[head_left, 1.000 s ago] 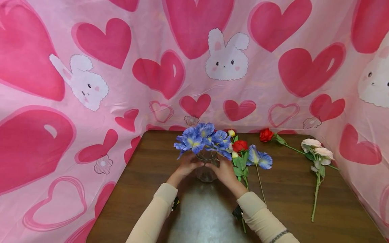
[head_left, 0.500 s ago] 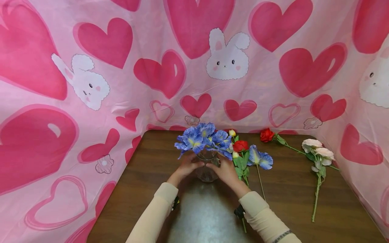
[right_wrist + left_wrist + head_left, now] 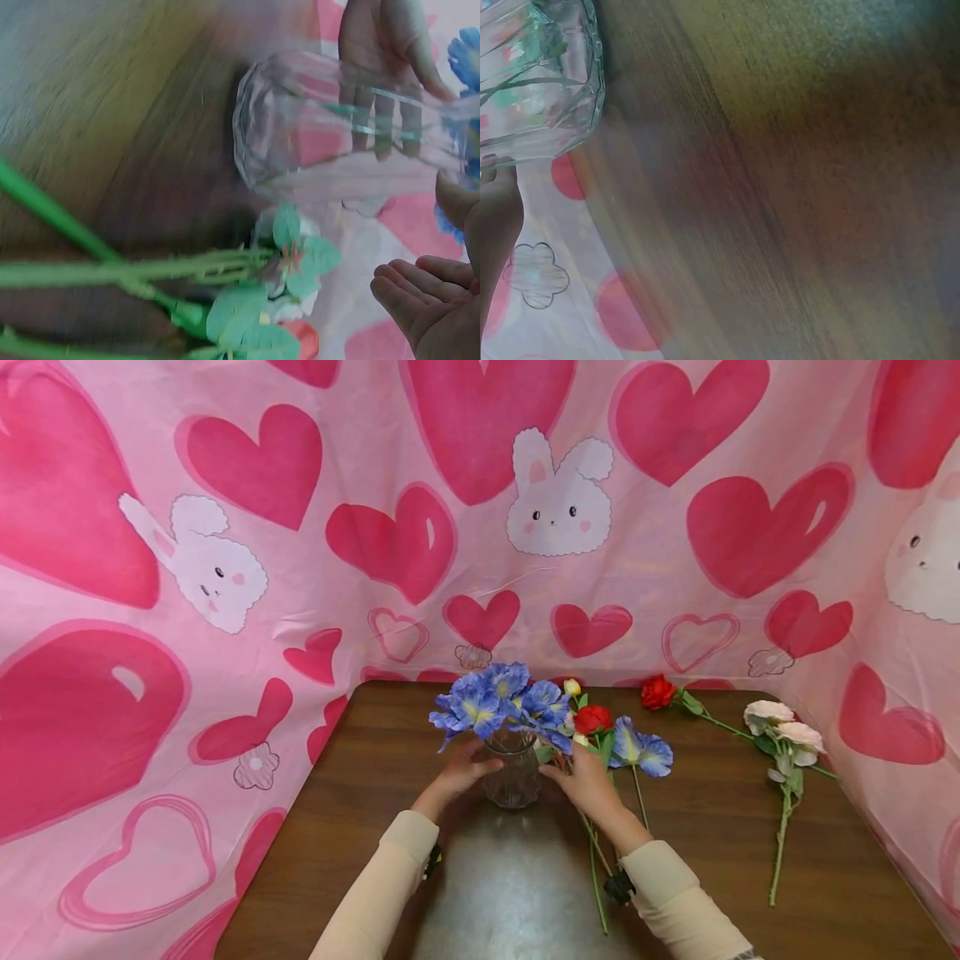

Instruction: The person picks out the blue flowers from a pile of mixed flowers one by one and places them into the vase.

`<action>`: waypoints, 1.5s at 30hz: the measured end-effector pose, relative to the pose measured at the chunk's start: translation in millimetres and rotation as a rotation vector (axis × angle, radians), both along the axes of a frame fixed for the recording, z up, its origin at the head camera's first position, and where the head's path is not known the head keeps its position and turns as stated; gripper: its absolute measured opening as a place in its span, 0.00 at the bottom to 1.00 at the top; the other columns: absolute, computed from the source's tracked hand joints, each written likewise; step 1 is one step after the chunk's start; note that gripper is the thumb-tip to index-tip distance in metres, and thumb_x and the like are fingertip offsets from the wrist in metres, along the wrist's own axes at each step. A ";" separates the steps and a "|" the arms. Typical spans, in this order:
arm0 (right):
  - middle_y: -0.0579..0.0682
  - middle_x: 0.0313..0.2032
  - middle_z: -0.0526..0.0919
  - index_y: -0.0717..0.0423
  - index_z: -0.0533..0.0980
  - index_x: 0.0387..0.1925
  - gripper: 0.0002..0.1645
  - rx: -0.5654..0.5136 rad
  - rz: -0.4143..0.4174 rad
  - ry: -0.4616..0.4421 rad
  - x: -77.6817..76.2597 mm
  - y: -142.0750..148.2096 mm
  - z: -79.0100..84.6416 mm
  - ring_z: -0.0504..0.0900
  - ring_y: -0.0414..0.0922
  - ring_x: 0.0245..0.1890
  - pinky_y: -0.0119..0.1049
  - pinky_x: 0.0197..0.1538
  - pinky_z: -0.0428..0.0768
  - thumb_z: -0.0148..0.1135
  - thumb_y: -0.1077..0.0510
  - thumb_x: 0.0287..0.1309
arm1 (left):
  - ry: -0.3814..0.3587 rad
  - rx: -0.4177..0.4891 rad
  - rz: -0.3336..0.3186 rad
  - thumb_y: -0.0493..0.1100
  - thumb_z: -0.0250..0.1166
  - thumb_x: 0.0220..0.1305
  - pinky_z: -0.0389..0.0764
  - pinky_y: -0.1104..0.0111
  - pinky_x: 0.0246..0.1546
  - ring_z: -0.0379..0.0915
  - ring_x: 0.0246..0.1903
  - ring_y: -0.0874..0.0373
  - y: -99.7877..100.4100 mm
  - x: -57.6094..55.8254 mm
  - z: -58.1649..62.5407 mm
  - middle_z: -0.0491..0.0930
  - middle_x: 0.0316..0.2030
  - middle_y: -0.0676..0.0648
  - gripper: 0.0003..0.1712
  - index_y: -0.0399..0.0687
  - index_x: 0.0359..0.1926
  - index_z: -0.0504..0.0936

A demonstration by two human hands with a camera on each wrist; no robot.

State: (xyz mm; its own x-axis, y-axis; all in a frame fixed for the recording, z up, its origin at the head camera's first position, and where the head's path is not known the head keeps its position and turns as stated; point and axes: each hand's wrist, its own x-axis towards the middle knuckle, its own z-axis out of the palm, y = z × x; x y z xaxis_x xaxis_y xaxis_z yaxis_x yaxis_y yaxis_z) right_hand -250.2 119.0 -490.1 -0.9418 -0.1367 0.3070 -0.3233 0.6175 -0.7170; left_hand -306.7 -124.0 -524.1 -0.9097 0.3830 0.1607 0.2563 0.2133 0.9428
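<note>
A clear glass vase [image 3: 512, 787] stands upright on the table, holding several blue irises [image 3: 480, 706] whose blooms spread over its rim. My left hand [image 3: 459, 768] grips the vase from the left, and the right wrist view shows its fingers [image 3: 382, 124] behind the glass. On the other side, my right hand [image 3: 592, 783] is apart from the vase, fingers extended and holding nothing. Beneath and beside it lie flower stems [image 3: 210, 262] with green leaves, partly hidden by the hand. A red rose [image 3: 593, 719] and a loose blue iris [image 3: 641, 750] lie just beyond.
Toward the right of the dark wooden table [image 3: 697, 860] lie another red rose [image 3: 657, 692] and a pale pink flower stem [image 3: 783, 810]. A pink curtain [image 3: 420, 435] printed with hearts and rabbits encloses the back and sides.
My right hand has let go of the vase and moved a little to the right, over the stems. The left hand and the vase have stayed in place.
</note>
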 end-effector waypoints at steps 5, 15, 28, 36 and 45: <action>0.65 0.47 0.81 0.67 0.74 0.56 0.32 0.058 -0.072 -0.050 2.1 18.4 3.1 0.80 0.60 0.46 0.55 0.48 0.78 0.72 0.54 0.54 | -0.001 -0.009 0.033 0.35 0.70 0.58 0.73 0.57 0.56 0.69 0.59 0.47 -0.4 -0.9 -3.7 0.77 0.57 0.40 0.29 0.37 0.61 0.76; 0.71 0.50 0.78 0.73 0.70 0.58 0.34 0.115 -0.189 -0.106 7.8 62.8 1.7 0.77 0.65 0.51 0.59 0.52 0.74 0.69 0.55 0.58 | -0.032 -0.011 0.034 0.38 0.70 0.59 0.75 0.56 0.54 0.71 0.57 0.46 -1.2 -0.2 -2.9 0.77 0.56 0.40 0.29 0.38 0.61 0.76; 0.62 0.29 0.79 0.71 0.76 0.37 0.23 0.240 -0.284 -0.300 21.0 108.3 -11.0 0.77 0.58 0.30 0.51 0.31 0.74 0.68 0.52 0.57 | 0.019 -0.019 0.020 0.40 0.70 0.59 0.75 0.55 0.54 0.69 0.58 0.45 -1.2 -0.7 -1.6 0.76 0.57 0.38 0.28 0.36 0.60 0.76; 0.59 0.27 0.81 0.67 0.79 0.29 0.19 0.298 -0.233 -0.441 28.4 121.3 -19.1 0.78 0.55 0.28 0.49 0.31 0.76 0.69 0.52 0.54 | 0.024 -0.025 0.012 0.35 0.69 0.59 0.72 0.55 0.57 0.68 0.60 0.44 -1.1 1.6 2.8 0.75 0.58 0.37 0.28 0.33 0.60 0.75; 0.47 0.17 0.66 0.54 0.68 0.14 0.23 0.344 -0.188 -0.509 36.0 122.7 -27.3 0.66 0.46 0.21 0.38 0.25 0.64 0.72 0.52 0.51 | 0.005 -0.016 -0.027 0.33 0.68 0.60 0.73 0.62 0.54 0.68 0.58 0.46 -0.3 19.0 32.1 0.74 0.58 0.33 0.28 0.28 0.60 0.73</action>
